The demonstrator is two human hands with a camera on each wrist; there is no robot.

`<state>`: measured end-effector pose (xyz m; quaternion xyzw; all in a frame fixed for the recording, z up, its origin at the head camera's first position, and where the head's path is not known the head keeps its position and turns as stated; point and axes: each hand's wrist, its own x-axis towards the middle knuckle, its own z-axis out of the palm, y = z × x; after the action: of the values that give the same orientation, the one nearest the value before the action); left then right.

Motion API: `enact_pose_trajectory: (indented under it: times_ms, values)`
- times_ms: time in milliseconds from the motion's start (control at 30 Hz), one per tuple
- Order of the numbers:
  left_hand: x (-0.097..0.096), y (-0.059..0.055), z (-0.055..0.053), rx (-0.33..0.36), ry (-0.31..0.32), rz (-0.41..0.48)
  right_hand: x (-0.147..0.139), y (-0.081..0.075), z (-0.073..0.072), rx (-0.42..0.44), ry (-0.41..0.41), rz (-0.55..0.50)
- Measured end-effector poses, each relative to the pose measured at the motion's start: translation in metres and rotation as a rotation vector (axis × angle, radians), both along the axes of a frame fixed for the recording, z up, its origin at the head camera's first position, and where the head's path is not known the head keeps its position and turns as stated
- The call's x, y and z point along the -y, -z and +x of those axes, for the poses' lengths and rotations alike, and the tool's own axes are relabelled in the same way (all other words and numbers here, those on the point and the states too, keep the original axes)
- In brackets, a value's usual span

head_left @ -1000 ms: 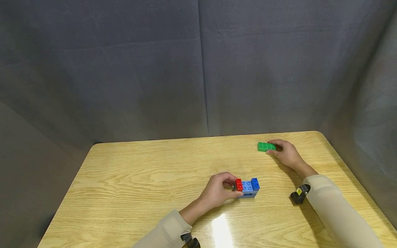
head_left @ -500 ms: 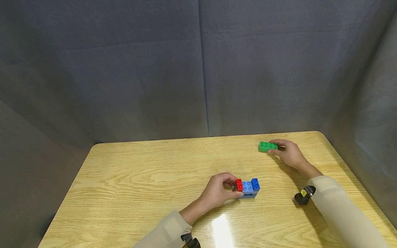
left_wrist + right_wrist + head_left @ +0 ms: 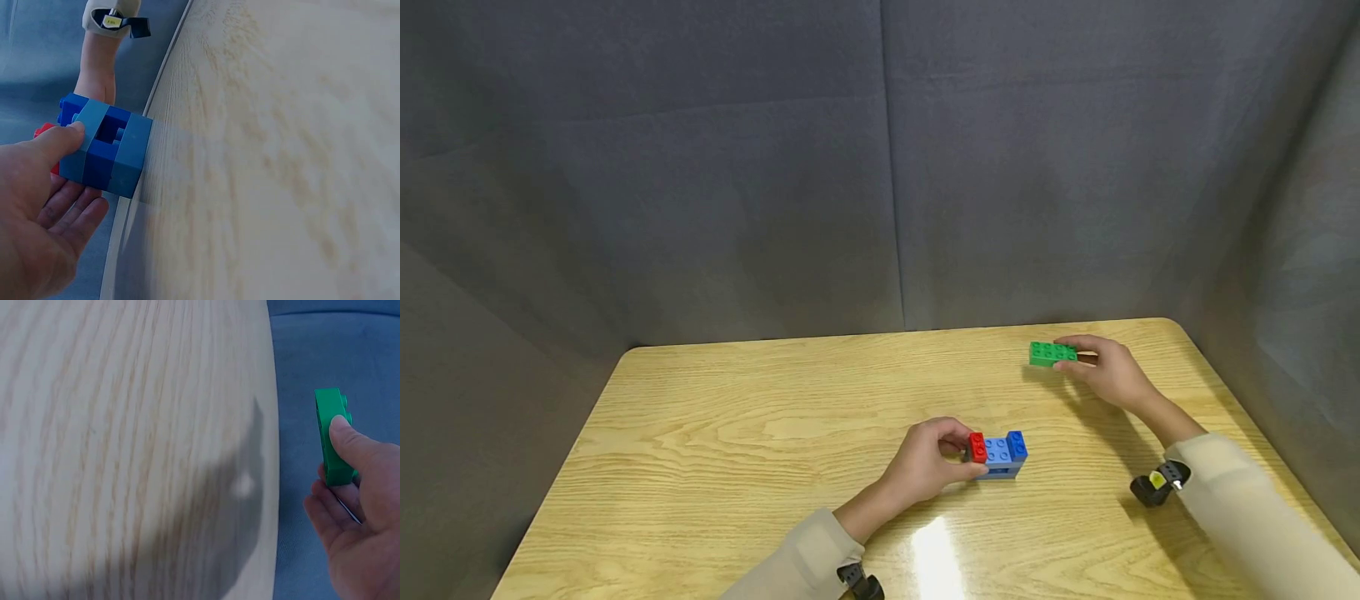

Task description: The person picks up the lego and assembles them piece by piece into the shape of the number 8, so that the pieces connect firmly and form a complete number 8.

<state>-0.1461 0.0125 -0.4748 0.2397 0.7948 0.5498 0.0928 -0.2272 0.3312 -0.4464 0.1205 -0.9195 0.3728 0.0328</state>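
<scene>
My left hand (image 3: 922,467) pinches a small stack of toy building bricks (image 3: 103,147) between thumb and fingers at its left end. Two light blue layers sandwich darker blue bricks with a gap between them. On top stand a red brick (image 3: 977,447) at the left and a dark blue brick (image 3: 1017,445) at the right, with light blue studs bare between them. Further back and to the right, my right hand (image 3: 1108,371) grips a green brick (image 3: 1051,354) by its right end, studs up. A shadow on the table suggests it is raised off the surface.
Both things are over a wood-grain table (image 3: 737,433) with rounded back corners. A dark grey curtain (image 3: 775,208) hangs behind it and along both sides. Each wrist wears a small black camera (image 3: 1159,483).
The right hand has lifted the green brick from the tabletop and shifted it slightly to the right. The left hand and the brick stack stay almost in place.
</scene>
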Motion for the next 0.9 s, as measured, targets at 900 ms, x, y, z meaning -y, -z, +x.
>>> enact_pose_trajectory:
  times_ms: [900]
  values:
    - [0.002,0.001,-0.001,-0.013,0.006,-0.003,0.029,-0.035,0.052,-0.131,-0.121,0.047]
